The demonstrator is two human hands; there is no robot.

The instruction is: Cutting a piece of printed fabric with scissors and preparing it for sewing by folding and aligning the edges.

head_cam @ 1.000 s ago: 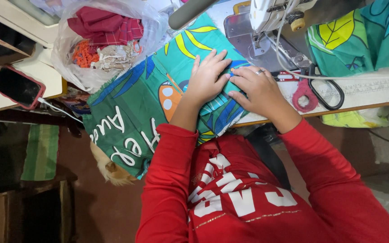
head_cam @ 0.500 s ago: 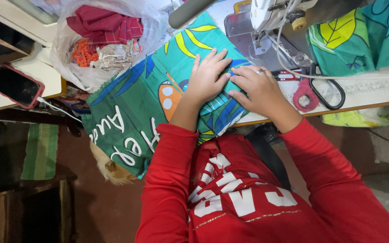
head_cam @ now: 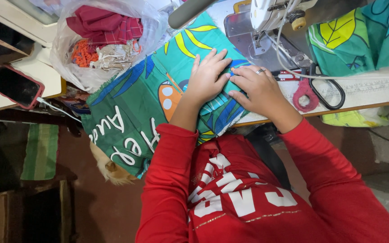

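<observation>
Printed green fabric [head_cam: 158,103] lies on the sewing desk [head_cam: 374,96], draped over its front edge toward the floor, far end under the sewing machine [head_cam: 266,27]. We note our left hand [head_cam: 205,78] flat on the cloth, fingers spread, pinching nothing. Our right hand [head_cam: 257,90], ring on one finger, presses beside it, fingertips touching the left hand. Red-handled scissors [head_cam: 314,92] lie just right of the right hand, near the front edge. A clear bag of scraps [head_cam: 100,40] sits at the fabric's left; a phone [head_cam: 15,86] rests on the separate surface further left.
</observation>
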